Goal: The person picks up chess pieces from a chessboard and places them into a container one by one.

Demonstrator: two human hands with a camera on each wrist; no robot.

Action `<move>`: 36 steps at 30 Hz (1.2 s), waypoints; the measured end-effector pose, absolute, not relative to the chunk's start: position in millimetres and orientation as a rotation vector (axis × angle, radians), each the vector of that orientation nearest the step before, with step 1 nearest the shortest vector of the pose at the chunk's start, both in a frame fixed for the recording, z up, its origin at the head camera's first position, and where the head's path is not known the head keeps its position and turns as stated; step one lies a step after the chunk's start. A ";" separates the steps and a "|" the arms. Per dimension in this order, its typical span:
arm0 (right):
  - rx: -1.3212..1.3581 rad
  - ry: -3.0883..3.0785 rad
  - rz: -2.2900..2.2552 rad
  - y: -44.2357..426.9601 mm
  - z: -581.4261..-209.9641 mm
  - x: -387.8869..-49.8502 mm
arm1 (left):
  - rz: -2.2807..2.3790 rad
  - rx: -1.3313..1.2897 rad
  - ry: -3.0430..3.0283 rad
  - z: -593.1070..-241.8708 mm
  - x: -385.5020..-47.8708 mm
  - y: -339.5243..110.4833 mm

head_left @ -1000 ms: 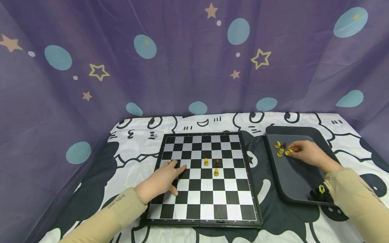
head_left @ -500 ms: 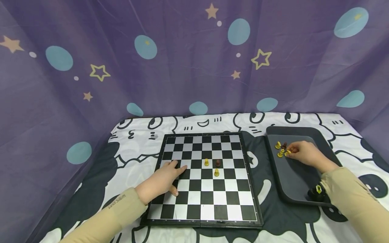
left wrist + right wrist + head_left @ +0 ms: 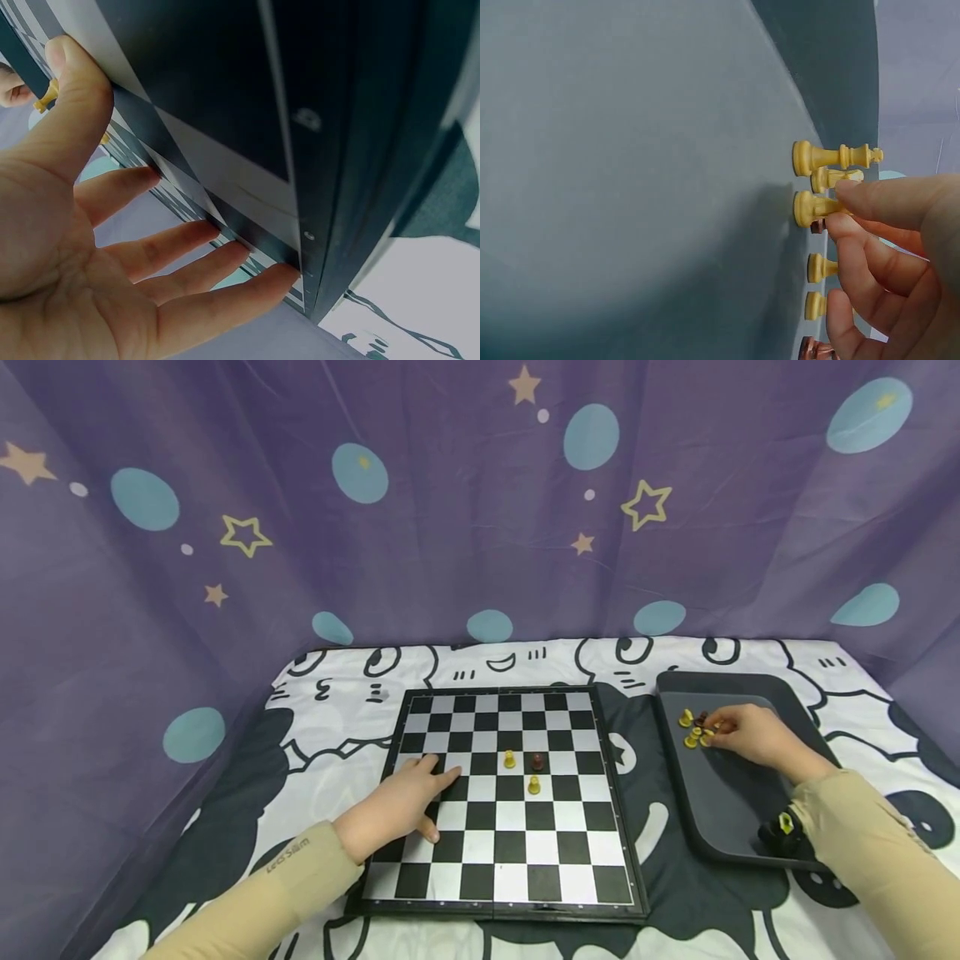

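Note:
The chessboard point(image 3: 510, 818) bears two yellow pieces point(image 3: 509, 760) and a dark red piece point(image 3: 537, 762). My left hand point(image 3: 397, 802) rests at its left side, fingers spread; in the left wrist view the same hand point(image 3: 150, 255) touches the board point(image 3: 217, 157) with its fingertips. Over the grey tray's far left part is my right hand point(image 3: 757, 742), among several small pieces point(image 3: 691, 741). In the right wrist view, the right hand point(image 3: 900, 255) pinches an upright yellow piece point(image 3: 804, 209) between thumb and forefinger. A taller yellow piece point(image 3: 804, 157) stands beside it; fingers partly hide others.
The grey tray point(image 3: 731, 810) lies right of the board on a black and white patterned cloth point(image 3: 330, 727). A dark object with a yellow-green mark point(image 3: 780, 835) is by the right wrist. A purple curtain point(image 3: 465, 560) hangs behind.
My right hand has shifted slightly left within the tray, its fingers among the pieces. My left hand and the pieces on the board have not visibly moved.

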State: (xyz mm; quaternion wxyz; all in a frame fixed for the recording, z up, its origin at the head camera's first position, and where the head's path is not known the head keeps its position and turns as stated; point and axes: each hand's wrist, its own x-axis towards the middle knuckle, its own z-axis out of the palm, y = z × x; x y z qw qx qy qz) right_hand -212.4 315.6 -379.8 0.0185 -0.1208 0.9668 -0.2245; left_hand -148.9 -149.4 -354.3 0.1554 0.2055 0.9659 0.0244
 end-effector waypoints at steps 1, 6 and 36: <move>-0.375 3.000 -0.701 315.6 -378.8 -212.5 | 0.070 0.589 2.769 -354.4 -148.8 -149.7; -0.354 2.992 -0.698 315.4 -372.4 -211.5 | 0.077 0.579 2.767 -354.0 -148.7 -148.8; -0.444 2.985 -0.791 277.0 -336.4 -195.6 | 0.072 0.554 2.748 -353.0 -149.5 -147.9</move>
